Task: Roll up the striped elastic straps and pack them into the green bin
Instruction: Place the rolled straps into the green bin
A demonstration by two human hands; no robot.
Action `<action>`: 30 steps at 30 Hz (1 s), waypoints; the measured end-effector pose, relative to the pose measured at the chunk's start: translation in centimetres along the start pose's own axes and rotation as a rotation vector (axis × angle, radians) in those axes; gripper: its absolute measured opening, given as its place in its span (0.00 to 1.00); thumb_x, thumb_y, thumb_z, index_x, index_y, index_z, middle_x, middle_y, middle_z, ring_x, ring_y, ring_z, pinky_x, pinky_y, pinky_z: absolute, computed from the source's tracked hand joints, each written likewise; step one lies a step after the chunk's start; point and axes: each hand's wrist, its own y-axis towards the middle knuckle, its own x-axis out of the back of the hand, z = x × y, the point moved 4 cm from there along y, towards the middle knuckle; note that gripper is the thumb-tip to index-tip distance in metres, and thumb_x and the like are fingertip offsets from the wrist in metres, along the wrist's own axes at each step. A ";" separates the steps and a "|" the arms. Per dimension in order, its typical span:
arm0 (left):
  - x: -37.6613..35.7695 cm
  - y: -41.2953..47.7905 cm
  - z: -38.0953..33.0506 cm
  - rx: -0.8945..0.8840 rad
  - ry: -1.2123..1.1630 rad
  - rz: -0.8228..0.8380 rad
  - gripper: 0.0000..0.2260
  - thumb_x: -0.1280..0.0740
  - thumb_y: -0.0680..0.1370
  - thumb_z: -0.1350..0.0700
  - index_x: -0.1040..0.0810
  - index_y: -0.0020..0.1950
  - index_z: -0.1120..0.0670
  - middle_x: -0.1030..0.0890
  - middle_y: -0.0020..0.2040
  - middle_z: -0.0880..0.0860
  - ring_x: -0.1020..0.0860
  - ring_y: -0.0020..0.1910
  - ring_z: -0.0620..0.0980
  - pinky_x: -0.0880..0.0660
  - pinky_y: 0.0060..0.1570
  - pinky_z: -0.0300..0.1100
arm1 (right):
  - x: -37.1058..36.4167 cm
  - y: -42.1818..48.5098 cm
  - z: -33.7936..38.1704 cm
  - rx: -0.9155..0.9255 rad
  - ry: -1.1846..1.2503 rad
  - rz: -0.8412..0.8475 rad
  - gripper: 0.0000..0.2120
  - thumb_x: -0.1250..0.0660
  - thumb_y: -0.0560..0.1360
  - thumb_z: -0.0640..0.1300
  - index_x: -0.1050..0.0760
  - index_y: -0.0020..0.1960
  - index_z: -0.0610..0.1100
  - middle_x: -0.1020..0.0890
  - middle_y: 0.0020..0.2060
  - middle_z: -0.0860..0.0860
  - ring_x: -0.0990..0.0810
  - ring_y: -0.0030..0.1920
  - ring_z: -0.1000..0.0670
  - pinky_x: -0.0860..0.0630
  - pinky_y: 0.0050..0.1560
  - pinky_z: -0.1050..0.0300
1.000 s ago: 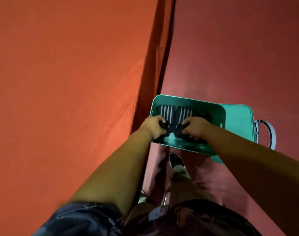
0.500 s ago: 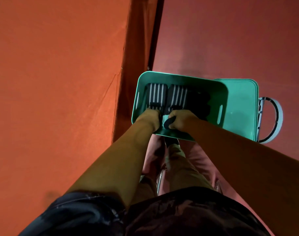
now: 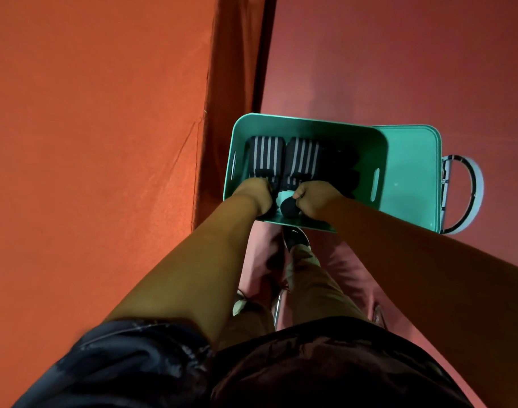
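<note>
The green bin stands on the floor ahead of my feet. Two rolled striped straps lie side by side against its far left wall, with darker rolls to their right. My left hand reaches into the near left corner, fingers curled down onto a dark roll that is mostly hidden. My right hand grips a dark rolled strap at the bin's near wall.
A green lid with a pale handle lies under the bin's right side. An orange cloth-covered table fills the left, its edge hanging down beside the bin. My shoe is just in front of the bin.
The view has shifted slightly and the bin sits a little lower in frame. Both hands stay low in the bin's near side, pressing rolls into place.
</note>
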 end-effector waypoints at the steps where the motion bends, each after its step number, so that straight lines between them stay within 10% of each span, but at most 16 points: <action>1: 0.3 -0.3 -0.1 0.003 -0.008 -0.008 0.16 0.34 0.82 0.60 0.18 0.69 0.58 0.17 0.67 0.62 0.20 0.67 0.63 0.24 0.68 0.49 | 0.3 -0.2 -0.2 0.005 -0.004 0.007 0.09 0.30 0.79 0.40 0.14 0.56 0.41 0.14 0.59 0.42 0.17 0.62 0.40 0.22 0.66 0.50; 13: 4.8 -1.9 -9.9 -0.106 -0.304 -0.075 0.11 0.34 0.80 0.62 0.18 0.42 0.50 0.14 0.47 0.54 0.14 0.53 0.60 0.17 0.61 0.53 | 9.0 -7.4 -5.1 -0.024 0.673 -0.268 0.08 0.34 0.84 0.43 0.18 0.51 0.40 0.14 0.42 0.45 0.18 0.36 0.47 0.19 0.41 0.51; 22: 5.1 -2.3 -23.3 -0.361 -0.342 -0.063 0.09 0.34 0.83 0.59 0.15 0.50 0.51 0.14 0.45 0.48 0.16 0.43 0.47 0.22 0.45 0.39 | 12.6 -10.1 -16.7 -0.242 0.984 -0.438 0.08 0.37 0.84 0.37 0.18 0.56 0.38 0.16 0.42 0.40 0.20 0.35 0.46 0.23 0.39 0.52; 30: 1.0 0.1 -27.1 -0.382 -0.369 0.045 0.12 0.38 0.82 0.65 0.16 0.52 0.53 0.14 0.52 0.54 0.14 0.52 0.53 0.17 0.57 0.48 | 9.9 -9.1 -25.4 -0.407 1.064 -0.415 0.08 0.35 0.84 0.37 0.22 0.59 0.33 0.17 0.42 0.41 0.15 0.34 0.48 0.17 0.40 0.47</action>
